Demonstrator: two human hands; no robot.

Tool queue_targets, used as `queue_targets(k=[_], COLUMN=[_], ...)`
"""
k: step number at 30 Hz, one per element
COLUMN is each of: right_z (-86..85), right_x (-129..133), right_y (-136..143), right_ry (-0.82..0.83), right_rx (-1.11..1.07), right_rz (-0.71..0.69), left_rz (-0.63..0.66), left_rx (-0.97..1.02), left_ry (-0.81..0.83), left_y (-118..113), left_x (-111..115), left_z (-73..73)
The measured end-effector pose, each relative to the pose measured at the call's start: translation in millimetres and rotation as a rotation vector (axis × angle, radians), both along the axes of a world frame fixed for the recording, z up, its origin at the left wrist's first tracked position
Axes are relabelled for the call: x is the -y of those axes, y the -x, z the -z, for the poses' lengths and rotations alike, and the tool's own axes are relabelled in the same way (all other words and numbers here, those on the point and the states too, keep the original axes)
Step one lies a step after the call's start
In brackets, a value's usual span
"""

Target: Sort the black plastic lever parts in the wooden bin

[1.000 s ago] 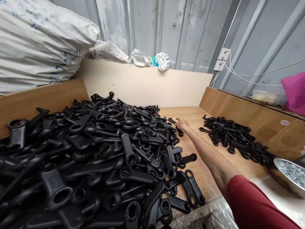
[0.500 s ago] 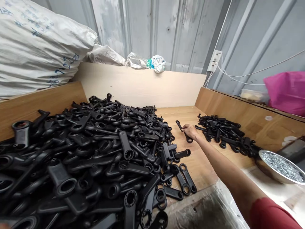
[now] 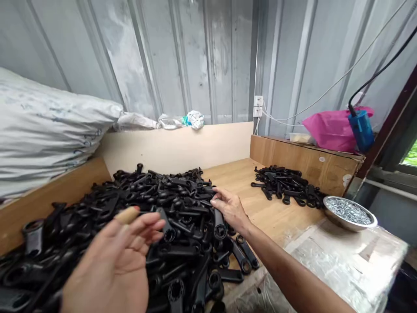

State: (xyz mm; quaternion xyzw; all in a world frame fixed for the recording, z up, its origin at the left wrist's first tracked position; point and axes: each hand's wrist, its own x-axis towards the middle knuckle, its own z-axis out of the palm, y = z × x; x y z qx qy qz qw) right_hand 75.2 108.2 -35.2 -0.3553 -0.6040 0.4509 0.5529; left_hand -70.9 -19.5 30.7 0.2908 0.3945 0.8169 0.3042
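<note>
Black handles [image 3: 156,217] lie heaped on the worktop [image 3: 260,213], filling its left side. Right hand [image 3: 230,208], grip apart, fingertips touching the heap's right edge; bare wood lies just right of it. Left hand [image 3: 114,265] hovers open above the heap.

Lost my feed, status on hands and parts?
Left hand open above big pile. Right hand touching its edge, grip unclear. Small pile apart.

A white sack [image 3: 48,130] lies at the left. A metal bowl [image 3: 350,212] sits on plastic sheeting [image 3: 345,265]; a pink bag [image 3: 329,128] rests beside a blue plug [image 3: 361,129].
</note>
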Motion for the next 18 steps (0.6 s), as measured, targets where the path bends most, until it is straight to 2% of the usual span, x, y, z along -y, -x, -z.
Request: queue_targets(k=[2, 4, 7, 9, 10, 12, 14, 15, 16, 18], right_z=[-21.5, -35.2, -36.9, -30.7, -27.2, -21.0, -15.8, -13.0, -9.7, -1.1], right_x=[17, 31, 41, 41, 41, 46, 52, 54, 54, 48], right_y=[2, 3, 7, 11, 12, 12, 6, 2, -1, -4], right_ry=[-0.029, -0.054, -0.213, -0.423, -0.525, -0.639, -0.634, -0.624, -0.632, -0.687], right_rx=[-0.102, -0.218, -0.356, -0.335, -0.283, -0.145, -0.002, 0.064, 0.128, 0.223], right_rz=[-0.069, -0.143, -0.121, -0.007, 0.051, 0.162, 0.249, 0.266, 0.254, 0.172], left_rz=[0.091, 0.185, 0.324, 0.357, 0.323, 0.135, -0.110, -0.154, -0.178, -0.190], left_rx=[-0.013, -0.063, -0.080, -0.070, -0.104, -0.284, -0.566, -0.663, -0.679, -0.549], left_ry=[0.109, 0.251, 0.345, 0.356, 0.332, 0.217, 0.081, 0.022, 0.040, 0.235], left_y=[-10, -19, -26, -29, -31, -40, -53, -61, -67, -76], left_x=[-10, -19, -33, -41, -44, -42, -35, -30, -26, -18], left_z=[4.9, 12.1, 24.3, 32.7, 37.0, 45.5, 52.1, 53.9, 54.4, 51.9])
